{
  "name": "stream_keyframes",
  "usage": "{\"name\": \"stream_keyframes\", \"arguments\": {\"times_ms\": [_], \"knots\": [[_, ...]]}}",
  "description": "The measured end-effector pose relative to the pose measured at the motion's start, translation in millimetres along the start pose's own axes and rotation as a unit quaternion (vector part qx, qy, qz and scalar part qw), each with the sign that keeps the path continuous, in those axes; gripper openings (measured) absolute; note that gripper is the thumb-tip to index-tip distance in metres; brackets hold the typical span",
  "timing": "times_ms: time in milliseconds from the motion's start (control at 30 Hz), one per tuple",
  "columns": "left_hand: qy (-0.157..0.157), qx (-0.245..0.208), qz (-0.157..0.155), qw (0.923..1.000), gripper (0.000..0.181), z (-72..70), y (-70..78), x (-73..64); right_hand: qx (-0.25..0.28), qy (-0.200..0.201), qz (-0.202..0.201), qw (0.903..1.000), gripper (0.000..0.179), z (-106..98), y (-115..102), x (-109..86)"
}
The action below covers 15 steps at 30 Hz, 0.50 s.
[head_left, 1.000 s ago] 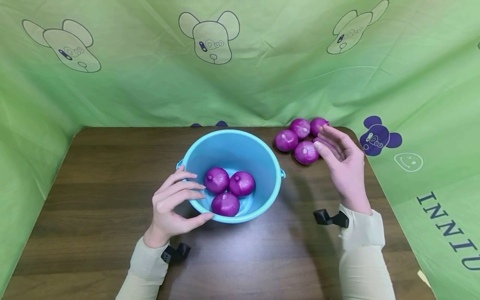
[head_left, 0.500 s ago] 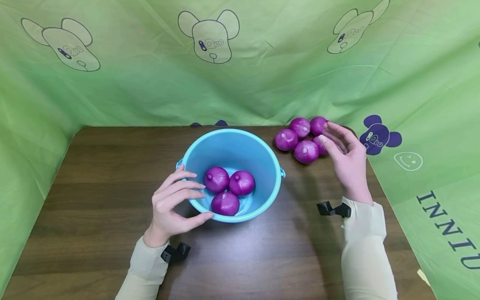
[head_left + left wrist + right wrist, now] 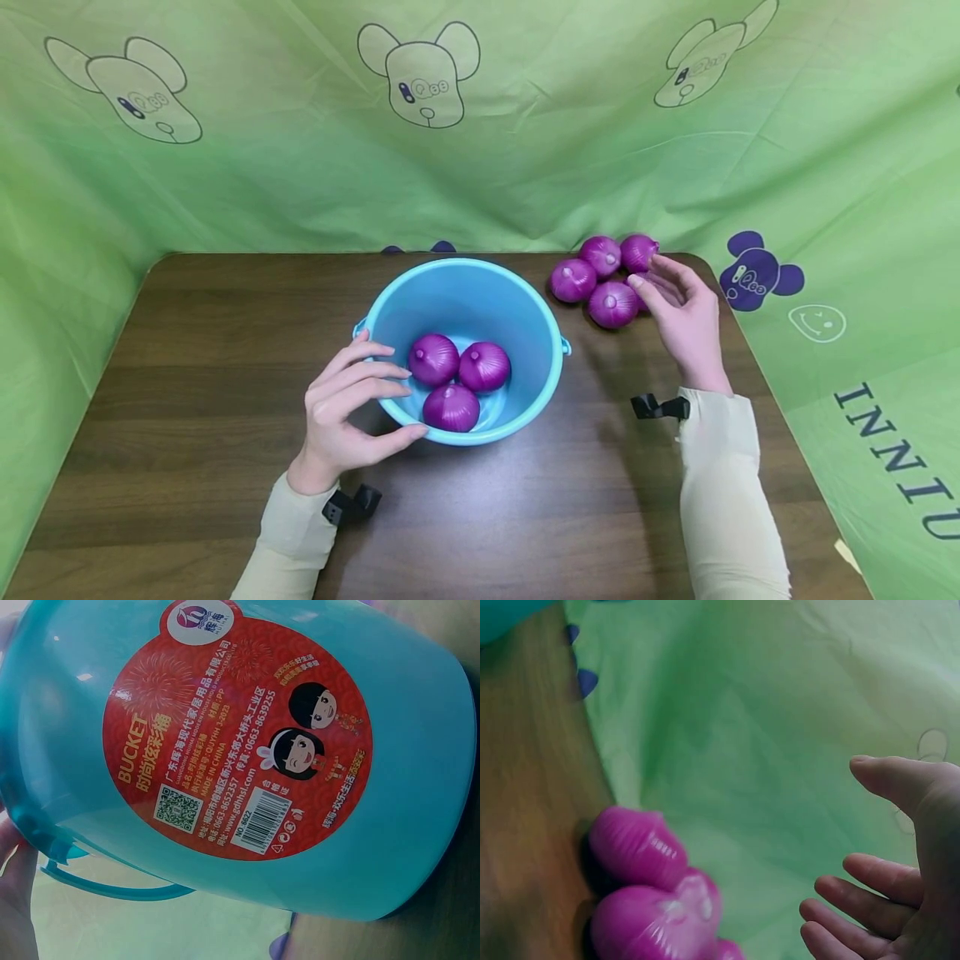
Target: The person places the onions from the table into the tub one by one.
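Observation:
A light blue bucket point(image 3: 461, 292) stands mid-table with three purple onions point(image 3: 432, 360) at its bottom. At its left rim my left hand point(image 3: 333, 417) grips the edge, fingers reaching over to the inside and thumb at the front. In the left wrist view the bucket's side point(image 3: 360, 881) carries a round red label point(image 3: 236, 742). My right hand point(image 3: 686, 325) hovers over the right of a cluster of several onions point(image 3: 612, 305), partly covering one. In the right wrist view that hand point(image 3: 889, 900) has thumb and fingers spread apart, holding nothing, beside the onions point(image 3: 637, 847).
The brown wooden table point(image 3: 225, 350) ends at a green printed cloth point(image 3: 285, 183) hanging behind and at both sides. The onion cluster lies near the table's back right corner. A bucket handle point(image 3: 120, 889) hangs at its side.
My right hand shifts slightly right, then back left and a little lower in view, over the cluster's right onion. My left hand, the bucket and the onions stay put.

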State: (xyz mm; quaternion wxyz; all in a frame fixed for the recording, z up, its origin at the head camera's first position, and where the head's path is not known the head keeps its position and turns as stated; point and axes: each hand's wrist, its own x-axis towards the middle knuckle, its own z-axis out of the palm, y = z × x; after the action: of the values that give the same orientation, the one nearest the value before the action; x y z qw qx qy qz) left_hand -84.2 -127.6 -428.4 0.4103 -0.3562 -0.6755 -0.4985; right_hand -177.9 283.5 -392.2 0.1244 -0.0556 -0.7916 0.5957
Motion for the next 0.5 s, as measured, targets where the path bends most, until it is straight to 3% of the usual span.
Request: {"name": "stream_keyframes", "arguments": {"times_ms": [200, 500], "knots": [[0.000, -0.001, -0.001, 1.0000, 0.039, 0.3, -0.1, -0.2, -0.056, -0.008, 0.010, 0.9984, 0.062, -0.5, 18.7, 5.3], [-0.003, -0.001, -0.003, 1.0000, 0.040, 0.3, 0.2, -0.8, -0.072, -0.028, 0.022, 0.9968, 0.064, -1.6, 39.6, 8.3]]}}
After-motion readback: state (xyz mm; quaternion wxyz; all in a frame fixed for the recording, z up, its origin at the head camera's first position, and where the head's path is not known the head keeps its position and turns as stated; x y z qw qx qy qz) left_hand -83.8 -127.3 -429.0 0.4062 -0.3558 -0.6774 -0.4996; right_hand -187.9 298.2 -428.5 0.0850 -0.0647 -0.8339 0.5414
